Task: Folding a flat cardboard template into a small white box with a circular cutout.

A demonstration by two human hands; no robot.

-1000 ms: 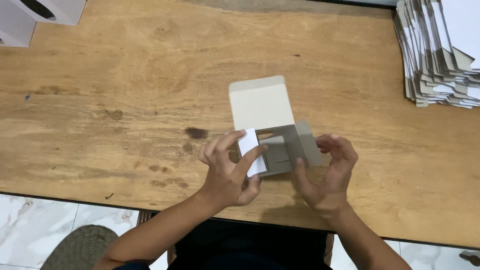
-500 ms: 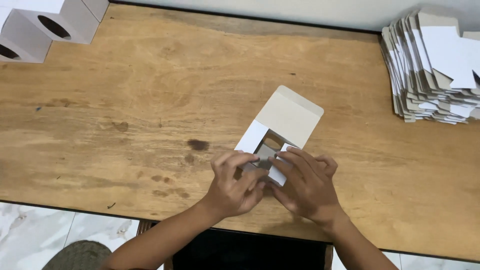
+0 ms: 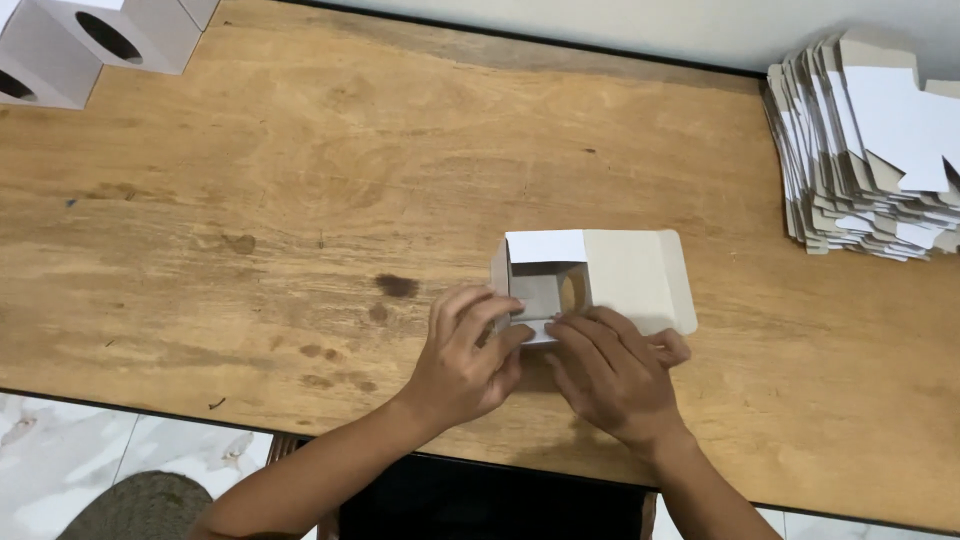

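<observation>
We have both hands on a small cardboard box [image 3: 585, 285] that lies near the middle of the wooden bench [image 3: 300, 200], open side up, with one white flap folded across its far edge and a larger flap with rounded corners lying flat to the right. Our left hand [image 3: 465, 360] presses its fingertips [image 3: 500, 310] on the near left edge of the box, the fingers curled down rather than closed around anything. Our right hand [image 3: 610, 375] lies flat over the near right edge, fingers pointing left and meeting the left hand's at the white near flap, the thumb out to the right beside the big flap. Neither grip is closed round the box; both simply press on it. A stack of flat box blanks [image 3: 870, 150] sits at the far right of the bench, and finished boxes with round holes [image 3: 90, 45] stand at the far left corner.
</observation>
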